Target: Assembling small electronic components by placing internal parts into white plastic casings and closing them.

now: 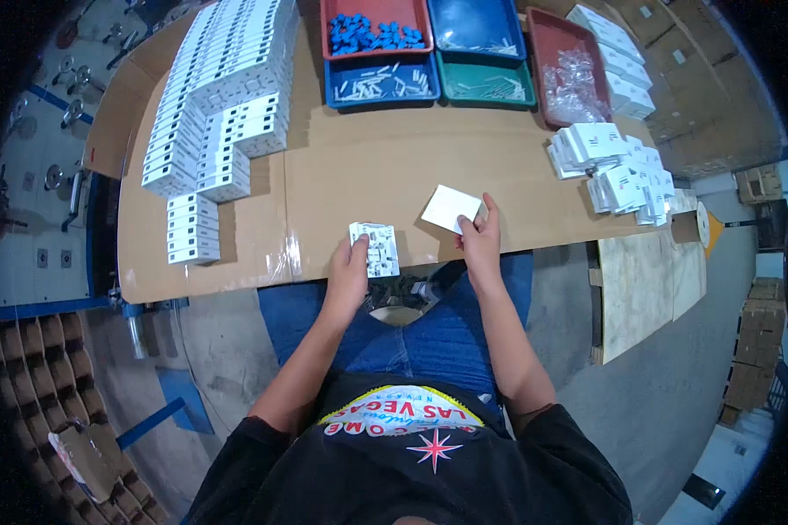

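Note:
My left hand (348,278) grips a small flat white box (383,250) with dark printed drawings, near the table's front edge. The thumb lies on top of the box. To its right, my right hand (481,248) pinches a plain white square piece (449,206) between thumb and fingers, just above the cardboard-covered table (350,162). I cannot tell whether this white piece is a folded sheet or a thin box. A gap separates the two held things.
Stacked white boxes (228,74) fill the table's left side. At the back stand a red tray (326,31) of blue parts, blue and green trays of small hardware, and a red tray (543,87) of clear bags. Folded white leaflets (617,185) are piled at right.

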The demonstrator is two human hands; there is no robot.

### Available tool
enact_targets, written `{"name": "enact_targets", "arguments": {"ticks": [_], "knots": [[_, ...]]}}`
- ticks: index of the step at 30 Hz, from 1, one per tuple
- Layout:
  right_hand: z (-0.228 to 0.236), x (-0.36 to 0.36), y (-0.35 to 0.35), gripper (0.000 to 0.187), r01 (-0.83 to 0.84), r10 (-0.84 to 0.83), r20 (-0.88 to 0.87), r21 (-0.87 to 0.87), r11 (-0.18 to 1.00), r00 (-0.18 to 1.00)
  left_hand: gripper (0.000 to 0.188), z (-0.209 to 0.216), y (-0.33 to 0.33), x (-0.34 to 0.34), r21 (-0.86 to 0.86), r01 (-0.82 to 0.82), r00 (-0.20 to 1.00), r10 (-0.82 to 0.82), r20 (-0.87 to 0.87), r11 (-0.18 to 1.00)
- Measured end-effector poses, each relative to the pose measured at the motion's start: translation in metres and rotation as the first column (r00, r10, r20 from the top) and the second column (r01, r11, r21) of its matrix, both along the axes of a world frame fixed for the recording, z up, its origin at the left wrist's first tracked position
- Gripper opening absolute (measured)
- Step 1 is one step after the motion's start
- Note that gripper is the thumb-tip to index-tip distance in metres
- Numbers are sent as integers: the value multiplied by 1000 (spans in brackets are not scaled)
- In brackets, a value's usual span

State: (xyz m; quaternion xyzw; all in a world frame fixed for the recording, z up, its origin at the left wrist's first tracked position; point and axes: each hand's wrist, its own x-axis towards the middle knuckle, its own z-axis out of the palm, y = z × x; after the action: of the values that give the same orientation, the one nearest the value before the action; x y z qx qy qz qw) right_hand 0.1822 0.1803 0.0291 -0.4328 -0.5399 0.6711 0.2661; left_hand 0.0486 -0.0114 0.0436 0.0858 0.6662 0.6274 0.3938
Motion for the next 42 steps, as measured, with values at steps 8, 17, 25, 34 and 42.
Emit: {"name": "enact_targets", "arguments": {"ticks": [8,17,25,34,42], "knots": [[-32,5,12,94,83,-70,-84,170,982,994,117,-8,43,-19,3,143,846,-121,-519,990],[15,10,13,87,-229,-174,630,504,833,757,110,-17,51,-26,-473,-38,420,-416,-807,880],[4,14,14,85,-330,-201,645,603,726,737,103,-32,41,-25,-361,-43,387,-318,-866,931],[4,10,14,83,-258,-216,616,586,768,758,97,-38,45,-26,-352,-5,350,-328,-877,936],[3,33,38,54,-78,-197,401,576,814,895,108,-21,51,-17,-429,-11,349,-398,-848,903]]}}
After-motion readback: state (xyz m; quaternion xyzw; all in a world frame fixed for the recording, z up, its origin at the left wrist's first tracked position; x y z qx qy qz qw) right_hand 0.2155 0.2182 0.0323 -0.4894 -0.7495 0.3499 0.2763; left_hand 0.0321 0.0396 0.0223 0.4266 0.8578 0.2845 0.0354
